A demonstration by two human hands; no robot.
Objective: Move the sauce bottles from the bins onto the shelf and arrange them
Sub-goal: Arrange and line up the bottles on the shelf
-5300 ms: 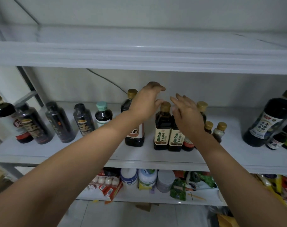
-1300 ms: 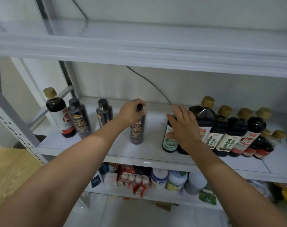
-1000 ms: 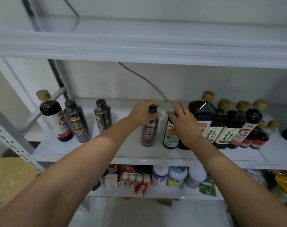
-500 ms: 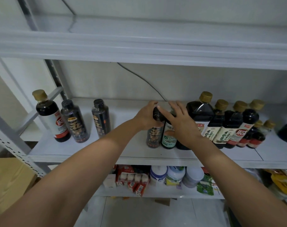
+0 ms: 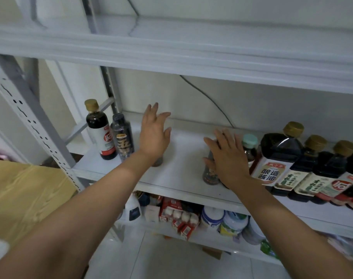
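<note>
Along the shelf (image 5: 183,174), arranging is underway, left hand (image 5: 154,135) and right hand (image 5: 229,158) both spread and empty; next likely calls for gripping the half-hidden bottle (image 5: 158,162).

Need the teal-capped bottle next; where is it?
Head view, right of centre on the middle shelf: the teal-capped bottle stands between the right hand and the gold-capped jug.

Far left of the shelf (image 5: 183,168): soy sauce bottle (image 5: 100,131), slim bottle (image 5: 123,137) just beside it on the right.
Centre: left hand (image 5: 154,133) in front of a half-hidden bottle (image 5: 157,162).
Right: right hand (image 5: 228,156) in front of a narrow bottle (image 5: 209,174); small bottle (image 5: 250,146) behind, then a jug (image 5: 276,158) and a bottle row (image 5: 322,172) running right.
Below: cartons (image 5: 177,214) and jars (image 5: 212,217) on the lower shelf (image 5: 157,228).
</note>
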